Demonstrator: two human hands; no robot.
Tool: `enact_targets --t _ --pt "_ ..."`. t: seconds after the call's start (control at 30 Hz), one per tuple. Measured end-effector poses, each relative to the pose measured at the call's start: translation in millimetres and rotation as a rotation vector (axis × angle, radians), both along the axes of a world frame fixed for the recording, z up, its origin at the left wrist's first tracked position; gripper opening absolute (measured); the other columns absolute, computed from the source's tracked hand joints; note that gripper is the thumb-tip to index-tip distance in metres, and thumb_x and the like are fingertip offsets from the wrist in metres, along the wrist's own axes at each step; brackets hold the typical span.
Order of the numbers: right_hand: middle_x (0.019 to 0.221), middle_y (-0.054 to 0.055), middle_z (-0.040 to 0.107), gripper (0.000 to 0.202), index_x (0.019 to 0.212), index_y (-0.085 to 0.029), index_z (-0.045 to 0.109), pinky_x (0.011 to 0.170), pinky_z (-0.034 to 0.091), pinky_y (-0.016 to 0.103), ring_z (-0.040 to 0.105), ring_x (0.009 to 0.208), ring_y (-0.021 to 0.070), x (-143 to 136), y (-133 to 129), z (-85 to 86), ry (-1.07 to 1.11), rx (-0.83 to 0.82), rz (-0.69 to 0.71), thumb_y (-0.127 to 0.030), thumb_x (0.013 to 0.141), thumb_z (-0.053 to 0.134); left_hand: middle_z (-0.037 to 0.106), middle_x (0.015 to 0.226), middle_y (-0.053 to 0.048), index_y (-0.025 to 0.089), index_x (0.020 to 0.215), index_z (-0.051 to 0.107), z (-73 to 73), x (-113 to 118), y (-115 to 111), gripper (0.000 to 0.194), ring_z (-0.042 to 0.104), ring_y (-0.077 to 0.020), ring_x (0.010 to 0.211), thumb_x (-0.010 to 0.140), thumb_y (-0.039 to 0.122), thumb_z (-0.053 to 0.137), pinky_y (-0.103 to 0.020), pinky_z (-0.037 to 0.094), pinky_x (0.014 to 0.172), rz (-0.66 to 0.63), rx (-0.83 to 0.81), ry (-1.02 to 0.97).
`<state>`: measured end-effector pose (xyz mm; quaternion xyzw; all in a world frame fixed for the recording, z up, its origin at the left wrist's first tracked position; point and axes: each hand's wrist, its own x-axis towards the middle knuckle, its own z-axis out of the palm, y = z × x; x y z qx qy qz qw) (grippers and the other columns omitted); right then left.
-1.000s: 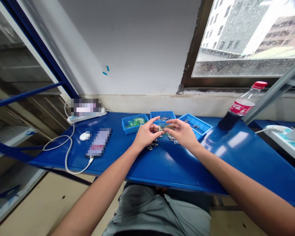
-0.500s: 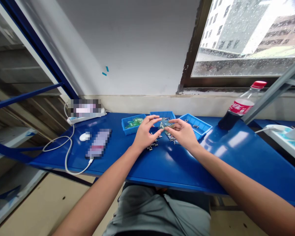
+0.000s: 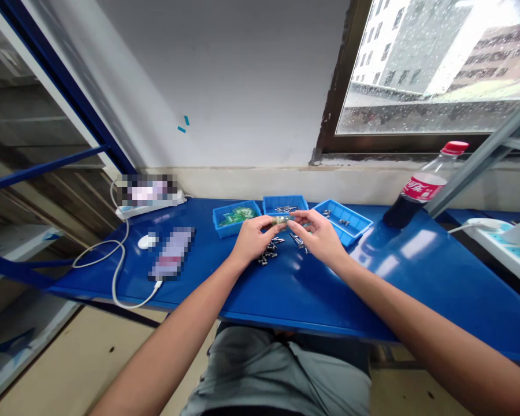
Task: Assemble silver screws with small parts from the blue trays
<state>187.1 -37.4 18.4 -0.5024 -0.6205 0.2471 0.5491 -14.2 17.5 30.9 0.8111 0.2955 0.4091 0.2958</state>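
My left hand [image 3: 252, 237] is closed, thumb against fingers, on one end of a small clear, greenish plastic bag [image 3: 281, 220]. From the other side my right hand [image 3: 317, 232] pinches the same bag, which is folded or rolled narrow between my fingertips; its contents cannot be made out. Beneath the left fingers lies a pile of short metal screws [image 3: 266, 255]. Longer metal screws [image 3: 301, 245] lie on the table just below my right hand. Behind my left hand, a blue tray [image 3: 225, 233] holds green plastic bags [image 3: 239, 216].
A middle blue tray [image 3: 285, 199] with long metal pieces and a right blue tray [image 3: 359, 227] with a few small ones stand behind my hands. A cola bottle [image 3: 420, 188] is at the right. Leftward lie a phone [image 3: 172, 254], its white cable [image 3: 120, 277] and a white mouse [image 3: 146, 241].
The bag was spread upright between my fingertips; now it is drawn narrow and flat. My fingers have closed further around it, and the middle tray shows more.
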Motion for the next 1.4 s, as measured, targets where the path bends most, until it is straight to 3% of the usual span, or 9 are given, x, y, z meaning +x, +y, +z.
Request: enact_targets --t 0.2,0.4,0.6,0.7,0.9,1.03,1.2,1.3,1.4 --pt "0.106 0.007 0.075 0.024 0.102 -0.026 0.081 0.082 0.06 0.039 0.071 0.09 0.0226 0.1 1.4 0.7 0.058 0.034 0.109 -0.046 0.092 0.073 0.082 0.107 -0.007 0.018 0.107 0.081 -2.7 2.5 -0.4 0.03 0.077 -0.0263 0.099 0.095 0.044 0.07 -0.036 0.06 0.087 -0.043 -0.16 -0.062" --pt "0.09 0.008 0.079 0.039 0.097 -0.019 0.078 0.065 0.063 0.038 0.073 0.067 0.0221 0.2 1.0 2.9 0.2 -0.138 -0.011 -0.056 0.087 0.075 0.08 0.103 -0.008 0.019 0.105 0.078 -1.1 2.7 -0.3 0.024 0.075 -0.0216 0.09 0.091 0.038 0.076 -0.035 0.062 0.081 0.15 -0.008 -0.069" --pt "0.099 0.008 0.079 0.041 0.106 -0.021 0.076 0.077 0.065 0.04 0.076 0.083 0.0248 -4.5 -1.1 1.9 0.228 -0.145 0.109 -0.058 0.088 0.075 0.078 0.12 -0.009 0.021 0.118 0.078 1.0 2.7 -3.2 0.033 0.075 -0.024 0.104 0.091 0.041 0.076 -0.037 0.063 0.088 -0.047 0.007 0.014" --pt "0.104 0.009 0.078 0.041 0.106 -0.021 0.075 0.081 0.065 0.04 0.075 0.089 0.0238 -5.9 -0.4 0.4 0.23 -0.123 0.153 -0.059 0.094 0.067 0.079 0.115 -0.009 0.02 0.114 0.078 -2.0 2.5 -1.3 0.029 0.076 -0.0239 0.101 0.092 0.039 0.075 -0.038 0.063 0.09 -0.004 -0.026 -0.005" --pt "0.109 0.01 0.073 0.046 0.12 -0.021 0.068 0.072 0.063 0.036 0.071 0.093 0.0237 -2.4 3.8 -5.9 0.159 -0.053 -0.004 -0.051 0.086 0.079 0.08 0.108 -0.011 0.016 0.109 0.075 -10.4 3.1 5.4 0.026 0.077 -0.0243 0.099 0.092 0.035 0.075 -0.041 0.063 0.094 -0.002 -0.208 -0.2" --pt "0.101 0.008 0.074 0.036 0.111 -0.022 0.073 0.074 0.062 0.037 0.07 0.086 0.0221 -2.0 3.0 -6.2 0.136 -0.073 0.086 -0.049 0.087 0.077 0.079 0.111 -0.013 0.015 0.118 0.071 -14.1 4.4 8.4 0.037 0.077 -0.0244 0.1 0.088 0.036 0.08 -0.042 0.063 0.094 -0.053 -0.308 -0.253" --pt "0.083 0.005 0.074 0.032 0.097 -0.02 0.071 0.061 0.058 0.035 0.066 0.063 0.0182 0.1 1.1 1.2 0.173 -0.153 0.041 -0.049 0.085 0.078 0.078 0.108 -0.013 0.016 0.115 0.072 -12.6 4.3 7.7 0.039 0.075 -0.023 0.096 0.087 0.043 0.08 -0.038 0.062 0.086 0.037 -0.249 -0.234" --pt "0.087 0.006 0.074 0.033 0.096 -0.02 0.069 0.061 0.059 0.034 0.07 0.07 0.0203 0.7 1.0 2.8 0.187 -0.126 -0.008 -0.049 0.084 0.078 0.077 0.107 -0.011 0.017 0.111 0.075 -8.9 3.9 4.8 0.035 0.074 -0.0227 0.098 0.091 0.046 0.076 -0.038 0.061 0.089 0.02 -0.204 -0.193" --pt "0.092 0.007 0.075 0.033 0.101 -0.019 0.069 0.065 0.062 0.035 0.073 0.08 0.0223 -1.1 0.6 0.8 0.192 -0.117 0.064 -0.047 0.084 0.079 0.074 0.117 -0.012 0.019 0.112 0.078 -6.1 3.7 2.8 0.034 0.072 -0.0237 0.107 0.093 0.046 0.074 -0.038 0.061 0.094 -0.017 -0.163 -0.138"
